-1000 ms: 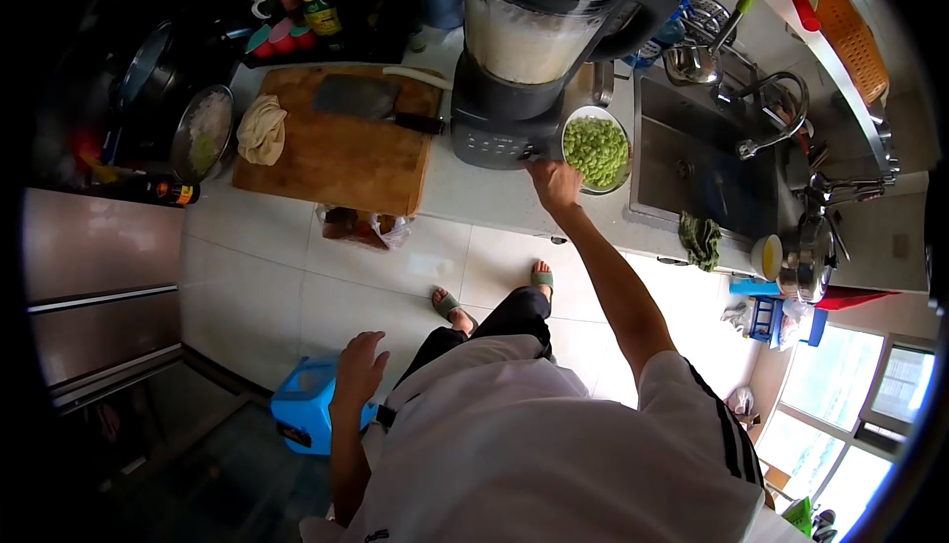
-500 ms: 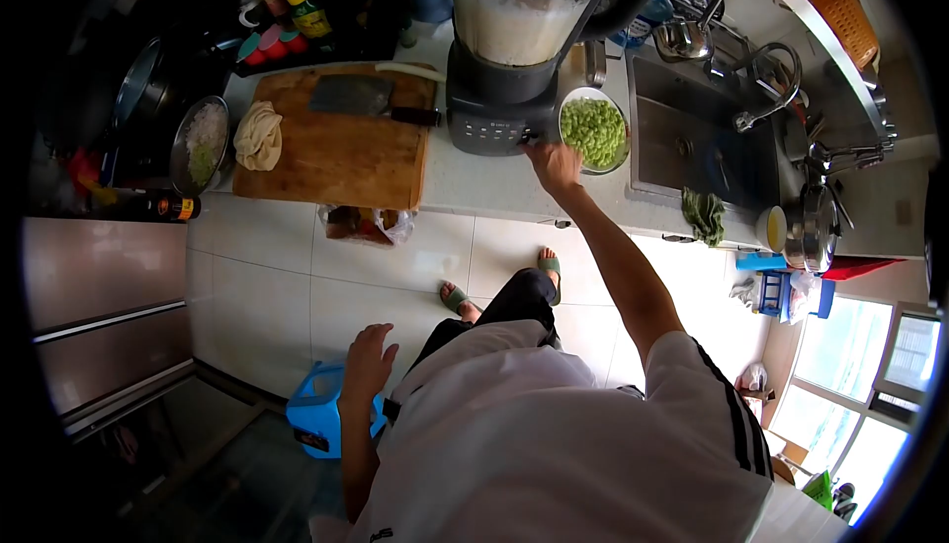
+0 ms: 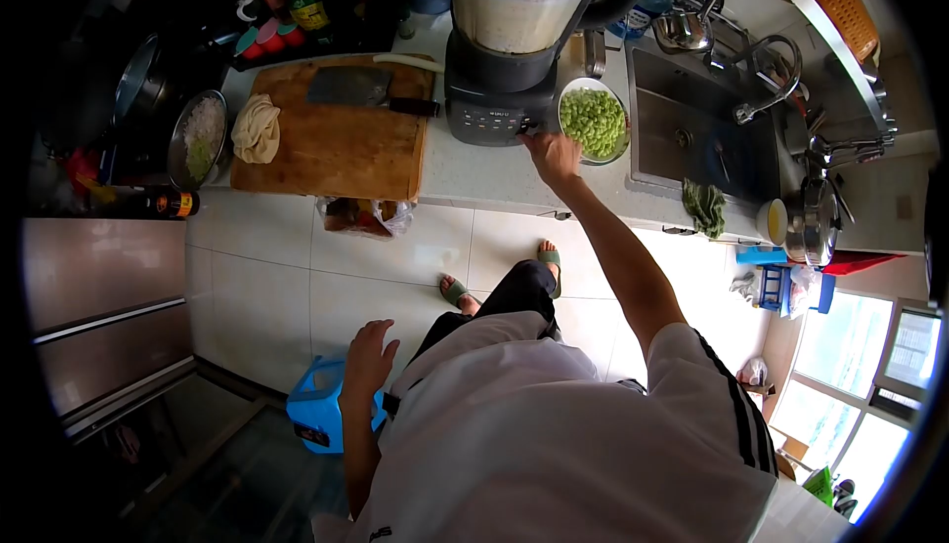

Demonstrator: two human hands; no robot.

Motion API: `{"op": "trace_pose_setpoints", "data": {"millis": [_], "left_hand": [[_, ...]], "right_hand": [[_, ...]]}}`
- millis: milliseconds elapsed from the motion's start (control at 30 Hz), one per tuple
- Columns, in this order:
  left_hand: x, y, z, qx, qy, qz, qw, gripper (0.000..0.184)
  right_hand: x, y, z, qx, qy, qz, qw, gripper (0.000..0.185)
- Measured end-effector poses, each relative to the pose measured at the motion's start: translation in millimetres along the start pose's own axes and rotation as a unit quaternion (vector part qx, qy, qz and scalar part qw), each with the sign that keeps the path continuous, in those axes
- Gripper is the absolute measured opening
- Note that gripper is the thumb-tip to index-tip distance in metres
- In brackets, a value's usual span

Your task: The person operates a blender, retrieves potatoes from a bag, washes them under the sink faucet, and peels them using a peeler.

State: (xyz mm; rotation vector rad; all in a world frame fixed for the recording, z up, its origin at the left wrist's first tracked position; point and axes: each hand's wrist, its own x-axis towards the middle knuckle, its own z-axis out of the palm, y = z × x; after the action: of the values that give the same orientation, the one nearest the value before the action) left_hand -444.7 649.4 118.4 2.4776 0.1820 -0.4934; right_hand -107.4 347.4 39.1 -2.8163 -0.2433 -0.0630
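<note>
Blender [image 3: 501, 88] stands at twelve o'clock in the head view, up on the pale bench [image 3: 467, 179], its jug [image 3: 514, 14] holding something whitish. I see the right hand [image 3: 556, 157] at the panel's [image 3: 487, 122] lower right corner; how tight that grip is, I can't tell. Past one o'clock, just beside it, sits a bowl [image 3: 576, 86] of chopped green pieces [image 3: 593, 123]. Between seven and eight, the left hand [image 3: 368, 357] hangs near a blue stool [image 3: 314, 410], its grip slack and holding nothing.
</note>
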Motion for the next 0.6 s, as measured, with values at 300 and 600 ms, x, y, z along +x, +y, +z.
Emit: {"op": "trace_pose_setpoints", "data": {"millis": [300,600], "left_hand": [[-2.8,-4.6,3.4,0.005,0.000,0.008,1.000,0.035],[-6.0,-4.2,1.7,0.005,-0.002,0.002,1.000,0.034]], "right_hand": [[3.7,10.5,18.1,-0.018,0.116,-0.067,0.991,0.053],[5.6,11.7,19.5,-0.010,0.094,-0.052,0.994,0.053]]}}
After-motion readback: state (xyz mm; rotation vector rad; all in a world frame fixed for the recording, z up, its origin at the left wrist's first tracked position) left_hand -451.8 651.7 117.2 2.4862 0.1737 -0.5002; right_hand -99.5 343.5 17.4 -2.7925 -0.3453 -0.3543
